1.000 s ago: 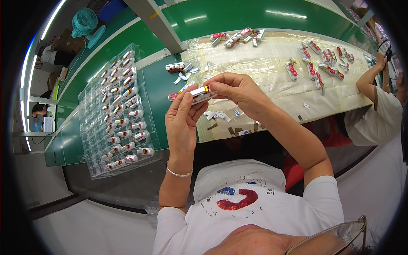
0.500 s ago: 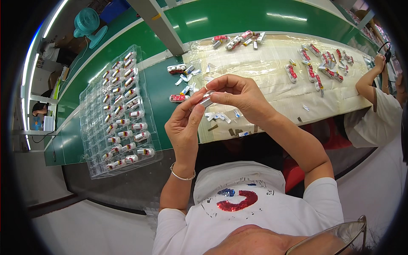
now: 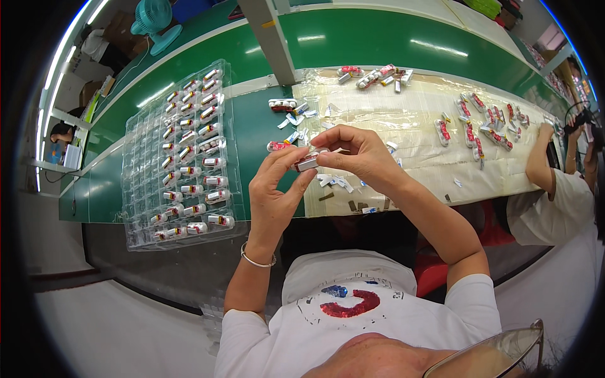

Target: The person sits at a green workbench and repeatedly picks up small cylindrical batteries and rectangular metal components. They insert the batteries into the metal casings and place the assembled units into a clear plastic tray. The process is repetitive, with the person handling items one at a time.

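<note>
Between my two hands is a small rounded pack, red and white with a silvery side strip. The thumb and fingers of my left hand close on its left end. My right hand pinches the same pack at its upper right, hiding part of it. Just beyond my left hand, another red-and-white pack lies on the green tabletop. Farther back is a pack with white round pieces. Small white-and-blue slips lie scattered beside these packs, and more white slips lie below my right hand.
At left, a clear plastic tray holds several similar packs in its right-hand columns. More packs lie on the taped pale sheet, with another group farther right. A metal post rises behind. A co-worker's arm is at right.
The view has shifted, so the table things sit farther right. Both hands still hold the pack, which now shows its silvery strip turned more toward me. My left hand's fingers are spread wider.
</note>
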A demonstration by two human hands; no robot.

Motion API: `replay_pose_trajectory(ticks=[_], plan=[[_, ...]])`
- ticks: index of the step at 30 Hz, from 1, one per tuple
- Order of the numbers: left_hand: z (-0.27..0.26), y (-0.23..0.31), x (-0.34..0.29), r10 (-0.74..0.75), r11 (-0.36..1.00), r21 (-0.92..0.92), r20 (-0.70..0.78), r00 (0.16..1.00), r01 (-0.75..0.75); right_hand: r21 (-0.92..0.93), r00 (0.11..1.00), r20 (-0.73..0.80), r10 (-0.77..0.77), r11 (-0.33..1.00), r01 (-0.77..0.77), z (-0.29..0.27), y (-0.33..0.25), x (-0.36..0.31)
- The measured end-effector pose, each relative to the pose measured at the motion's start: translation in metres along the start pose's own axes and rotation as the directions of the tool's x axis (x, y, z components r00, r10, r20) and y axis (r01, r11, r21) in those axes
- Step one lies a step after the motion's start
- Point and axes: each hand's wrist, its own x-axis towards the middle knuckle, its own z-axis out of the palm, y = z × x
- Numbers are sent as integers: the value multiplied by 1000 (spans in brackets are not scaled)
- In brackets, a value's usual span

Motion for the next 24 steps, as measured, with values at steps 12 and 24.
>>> replay_pose_trajectory(ticks=[12, 24], plan=[[-41, -9, -14, -111, 973, -207, -52, 992, 98, 14, 982, 189, 4, 1000, -6, 14, 7, 32], [-269, -109, -57, -177, 934, 155, -580, 795, 321, -986, 841, 19, -541, 128, 104, -116, 45, 87]])
